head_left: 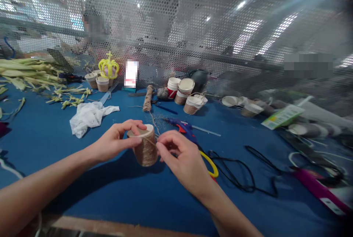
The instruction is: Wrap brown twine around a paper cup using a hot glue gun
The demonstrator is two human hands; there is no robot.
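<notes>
Near the middle of the table, a paper cup (146, 154) wrapped in brown twine stands tilted above the blue surface. My left hand (120, 137) grips it by the rim, with fingers over the top and the thumb at the upper side. My right hand (180, 154) pinches a strand of twine (150, 141) against the cup's right side; some of its fingers are hidden behind. The strand runs back to a twine bundle (148, 99) lying beyond the cup. A blue glue gun (185, 129) rests just past my right hand, a clear glue stick (211, 132) behind it.
Twine-wrapped cups (191, 104) stand at the back. A crumpled white cloth (89, 116) and dried husks (24, 73) lie left. At right are a black cord (242, 163), a magenta power strip (317, 189) and more cups (252, 108). A perforated metal screen (165, 38) closes the rear.
</notes>
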